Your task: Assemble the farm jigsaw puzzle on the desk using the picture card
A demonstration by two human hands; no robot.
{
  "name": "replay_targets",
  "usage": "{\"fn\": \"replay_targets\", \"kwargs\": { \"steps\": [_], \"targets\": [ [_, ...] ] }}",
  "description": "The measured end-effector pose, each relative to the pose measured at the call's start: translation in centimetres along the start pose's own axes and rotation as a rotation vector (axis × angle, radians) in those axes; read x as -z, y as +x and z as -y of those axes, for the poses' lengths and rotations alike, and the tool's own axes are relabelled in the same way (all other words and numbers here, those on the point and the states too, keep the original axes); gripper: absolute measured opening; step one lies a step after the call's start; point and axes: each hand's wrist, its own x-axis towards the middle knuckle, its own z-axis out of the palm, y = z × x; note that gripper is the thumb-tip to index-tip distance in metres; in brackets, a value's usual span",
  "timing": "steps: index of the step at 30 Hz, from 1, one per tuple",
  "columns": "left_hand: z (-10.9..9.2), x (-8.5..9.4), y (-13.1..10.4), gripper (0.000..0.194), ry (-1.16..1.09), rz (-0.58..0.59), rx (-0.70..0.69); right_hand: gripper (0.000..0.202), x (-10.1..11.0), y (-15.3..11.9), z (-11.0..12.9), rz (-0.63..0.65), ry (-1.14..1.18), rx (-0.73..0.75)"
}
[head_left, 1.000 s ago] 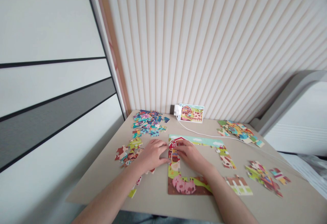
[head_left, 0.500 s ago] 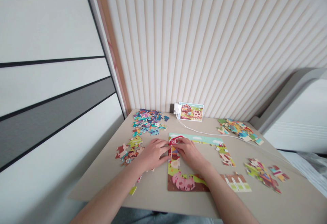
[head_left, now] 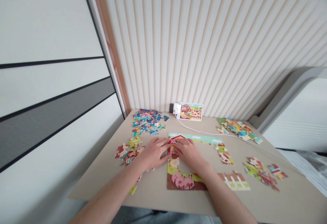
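The partly joined farm jigsaw puzzle (head_left: 174, 184) lies flat on the table, its left side, top strip and part of the bottom linked into a frame. On its left edge, beside the red barn, rest the fingertips of my left hand (head_left: 156, 152); the fingers are stretched out. My right hand (head_left: 189, 152) lies over the barn area with fingers extended, pressing on the red barn roof piece (head_left: 172, 140). Part of the barn is hidden under both hands. A pink pig section (head_left: 183, 181) fills the lower left corner. My right forearm covers part of the bottom row.
A picture card (head_left: 191, 111) leans at the wall by a white charger (head_left: 175, 108) with a cable. Loose pieces form a blue pile (head_left: 146, 120), a left pile (head_left: 130, 154), a back right pile (head_left: 237, 128) and a right pile (head_left: 261, 173). Joined fence pieces (head_left: 236, 181) lie right.
My right fingers have shifted slightly on the barn roof, and more of the roof shows. Otherwise the hands and pieces stay nearly as they were.
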Motion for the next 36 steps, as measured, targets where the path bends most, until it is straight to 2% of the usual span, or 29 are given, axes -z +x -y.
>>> {"fn": "replay_targets", "kwargs": {
  "steps": [10, 15, 21, 27, 32, 36],
  "targets": [
    [-0.2, -0.5, 0.2, 0.042, 0.034, 0.036, 0.029, 0.024, -0.7, -0.3, 0.9, -0.022, -0.107, 0.026],
    [0.2, -0.8, 0.5, 0.042, 0.033, 0.031, 0.022, 0.026, -0.3, -0.6, 0.7, -0.029, -0.058, -0.013],
    [0.7, -0.9, 0.2, 0.042, 0.031, 0.047, 0.014, 0.028, 0.0, -0.6, 0.3, 0.038, -0.006, -0.018],
    [1.7, -2.1, 0.0, 0.054, 0.035, 0.035, 0.039, 0.035, -0.1, -0.8, 0.2, 0.01, 0.022, -0.016],
    [2.5, -2.8, -0.1, 0.05, 0.059, 0.021, 0.014, 0.038, -0.1, -0.6, 0.2, 0.006, 0.045, -0.033],
    [2.5, -2.6, -0.1, 0.047, 0.087, -0.021, -0.022, 0.039, 0.4, -0.6, 0.6, -0.014, 0.058, -0.037]
  ]
}}
